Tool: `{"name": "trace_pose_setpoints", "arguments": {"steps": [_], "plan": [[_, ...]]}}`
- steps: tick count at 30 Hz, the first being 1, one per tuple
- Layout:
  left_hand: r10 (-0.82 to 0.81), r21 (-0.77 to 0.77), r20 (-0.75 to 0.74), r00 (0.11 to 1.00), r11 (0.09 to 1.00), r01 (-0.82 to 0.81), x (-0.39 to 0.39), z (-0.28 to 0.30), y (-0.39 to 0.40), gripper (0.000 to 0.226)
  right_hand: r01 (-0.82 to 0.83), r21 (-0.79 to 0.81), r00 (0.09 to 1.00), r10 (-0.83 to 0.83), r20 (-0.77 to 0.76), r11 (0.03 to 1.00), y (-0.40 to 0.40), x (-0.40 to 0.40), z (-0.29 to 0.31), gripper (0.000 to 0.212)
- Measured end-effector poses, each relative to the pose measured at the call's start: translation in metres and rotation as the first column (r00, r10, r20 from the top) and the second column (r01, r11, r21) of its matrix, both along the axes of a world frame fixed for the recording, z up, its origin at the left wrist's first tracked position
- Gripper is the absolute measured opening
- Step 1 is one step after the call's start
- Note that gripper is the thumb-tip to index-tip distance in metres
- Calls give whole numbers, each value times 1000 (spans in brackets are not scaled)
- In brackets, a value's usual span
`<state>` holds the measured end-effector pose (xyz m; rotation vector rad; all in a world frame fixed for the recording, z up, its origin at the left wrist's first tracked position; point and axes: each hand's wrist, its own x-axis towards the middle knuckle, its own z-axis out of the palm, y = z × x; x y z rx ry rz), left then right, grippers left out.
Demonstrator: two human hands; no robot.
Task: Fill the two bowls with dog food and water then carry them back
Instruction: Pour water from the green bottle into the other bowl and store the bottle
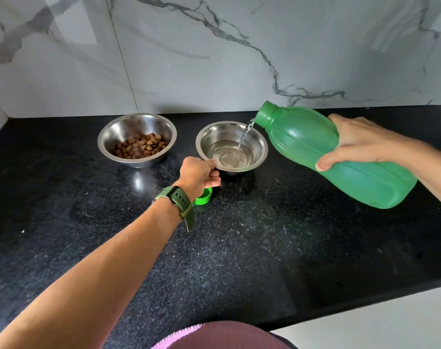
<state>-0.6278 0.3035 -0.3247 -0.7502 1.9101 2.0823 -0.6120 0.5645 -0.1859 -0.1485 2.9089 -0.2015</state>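
Head view: right hand (360, 144) grips the tilted bottle (315, 149), pouring into the water bowl (258, 144) mid-counter; left hand (200, 173) pinches its rim beside the food bowl (113, 137). Steeper tilt risks overflow.

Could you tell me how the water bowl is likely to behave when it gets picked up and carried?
The water bowl is steel, so probably stiff and sturdy. Its open top and the water inside suggest it could slosh or spill if tilted. The smooth rim, pinched by the left hand, may be slippery when wet.
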Motion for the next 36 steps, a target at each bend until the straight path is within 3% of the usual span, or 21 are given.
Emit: {"name": "trace_pose_setpoints", "arguments": {"steps": [26,36], "plan": [[-25,-29,-14,1000,999,25,3,3,-2,25,-19,-5,1000,19,-20,1000,-12,0,0,67],[-27,-40,-32,999,999,25,9,4,-4,28,10,-38,999,-12,-42,999,-15,6,-4,77]]}}
